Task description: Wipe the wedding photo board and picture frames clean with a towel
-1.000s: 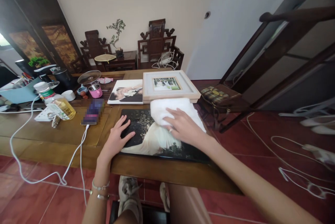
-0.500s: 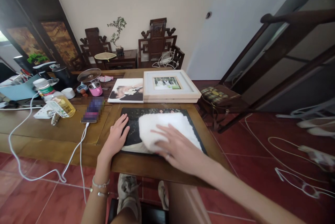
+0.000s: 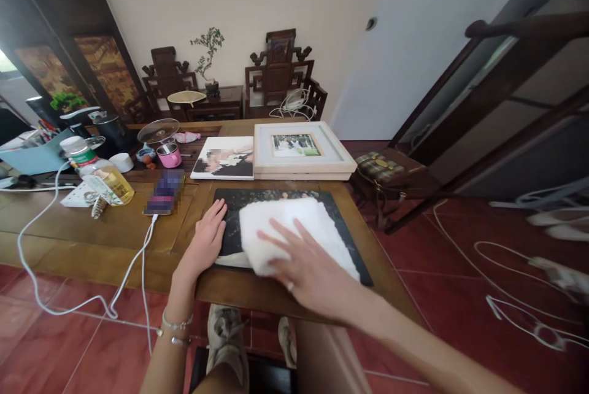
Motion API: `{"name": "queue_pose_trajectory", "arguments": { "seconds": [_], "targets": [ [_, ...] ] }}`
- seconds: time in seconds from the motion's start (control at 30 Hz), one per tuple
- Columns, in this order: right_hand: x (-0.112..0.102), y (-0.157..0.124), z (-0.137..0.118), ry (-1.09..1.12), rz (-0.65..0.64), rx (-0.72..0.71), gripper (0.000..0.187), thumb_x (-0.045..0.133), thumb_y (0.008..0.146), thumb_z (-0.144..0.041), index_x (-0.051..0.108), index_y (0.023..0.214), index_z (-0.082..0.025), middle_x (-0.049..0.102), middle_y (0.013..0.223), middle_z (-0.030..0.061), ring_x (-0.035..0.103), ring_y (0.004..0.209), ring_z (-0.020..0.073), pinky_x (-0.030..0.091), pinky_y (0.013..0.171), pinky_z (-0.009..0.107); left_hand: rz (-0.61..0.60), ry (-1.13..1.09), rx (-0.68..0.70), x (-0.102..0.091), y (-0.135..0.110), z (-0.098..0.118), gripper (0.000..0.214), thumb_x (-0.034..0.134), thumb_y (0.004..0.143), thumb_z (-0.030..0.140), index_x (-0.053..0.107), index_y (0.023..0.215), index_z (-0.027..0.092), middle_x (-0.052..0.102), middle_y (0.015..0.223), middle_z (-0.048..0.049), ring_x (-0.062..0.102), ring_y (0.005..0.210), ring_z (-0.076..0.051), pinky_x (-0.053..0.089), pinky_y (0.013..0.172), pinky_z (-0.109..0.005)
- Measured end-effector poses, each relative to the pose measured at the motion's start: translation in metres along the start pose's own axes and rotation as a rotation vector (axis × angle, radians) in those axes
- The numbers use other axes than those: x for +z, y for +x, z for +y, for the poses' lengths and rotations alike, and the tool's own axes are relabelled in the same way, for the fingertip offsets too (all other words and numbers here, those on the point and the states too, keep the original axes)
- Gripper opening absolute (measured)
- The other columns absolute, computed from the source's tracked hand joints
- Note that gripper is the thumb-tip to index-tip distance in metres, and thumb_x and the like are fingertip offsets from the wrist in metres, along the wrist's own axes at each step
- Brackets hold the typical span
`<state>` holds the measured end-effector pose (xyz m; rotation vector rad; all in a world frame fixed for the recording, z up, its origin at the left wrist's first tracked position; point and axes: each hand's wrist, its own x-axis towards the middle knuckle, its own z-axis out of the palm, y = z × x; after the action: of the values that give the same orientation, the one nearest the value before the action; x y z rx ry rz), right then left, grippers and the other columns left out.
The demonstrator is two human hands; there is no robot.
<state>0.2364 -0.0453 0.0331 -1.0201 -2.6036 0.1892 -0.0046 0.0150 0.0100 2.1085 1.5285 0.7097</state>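
Wooden counter (image 3: 103, 239), white cloth (image 3: 263, 222) on a dark picture (image 3: 233, 229).
Slid nearer from the far edge, the cloth now hides the picture's middle, baring its far strip; right hand (image 3: 306, 265) spread over the cloth, left hand (image 3: 208, 239) flat on the picture's left edge.

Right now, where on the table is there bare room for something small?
The table's near-left part, in front of the bottle and phone, plus a narrower gap between phone and left hand. It's crowded around the pink mug, and on the picture under the right hand and cloth.
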Motion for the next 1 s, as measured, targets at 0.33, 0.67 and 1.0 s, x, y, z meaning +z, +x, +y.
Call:
{"name": "queue_pose_trajectory", "arguments": {
  "seconds": [0.33, 0.67, 1.0],
  "targets": [
    [-0.006, 0.008, 0.009, 0.008, -0.002, 0.028, 0.028, 0.047, 0.089, -0.018, 0.068, 0.107, -0.025, 0.050, 0.142, 0.0068, 0.031, 0.139, 0.0287, 0.025, 0.110, 0.061, -0.020, 0.015, 0.008, -0.001, 0.000, 0.002, 0.045, 0.030, 0.097, 0.029, 0.040, 0.141, 0.023, 0.031, 0.155, -0.0097, 0.021, 0.145, -0.022, 0.019, 0.115, -0.052],
    [-0.007, 0.069, 0.063, -0.057, 0.013, 0.158, 0.032, 0.039, 0.096, -0.026, 0.064, 0.113, -0.015, 0.064, 0.121, 0.0167, 0.033, 0.137, 0.0335, 0.025, 0.107, 0.063, -0.018, 0.000, 0.001, -0.002, -0.001, 0.001, 0.045, 0.027, 0.098, 0.028, 0.039, 0.140, 0.022, 0.031, 0.155, -0.0102, 0.022, 0.145, -0.022, 0.019, 0.114, -0.055],
    [0.005, -0.014, -0.034, 0.120, -0.075, -0.072, 0.022, 0.054, 0.083, -0.019, 0.070, 0.097, -0.025, 0.041, 0.149, 0.0050, 0.019, 0.142, 0.0354, 0.011, 0.109, 0.069, -0.013, -0.002, 0.015, 0.000, 0.001, -0.002, 0.045, 0.028, 0.097, 0.028, 0.040, 0.140, 0.020, 0.031, 0.154, -0.0114, 0.022, 0.145, -0.022, 0.018, 0.114, -0.054]
  ]
}}
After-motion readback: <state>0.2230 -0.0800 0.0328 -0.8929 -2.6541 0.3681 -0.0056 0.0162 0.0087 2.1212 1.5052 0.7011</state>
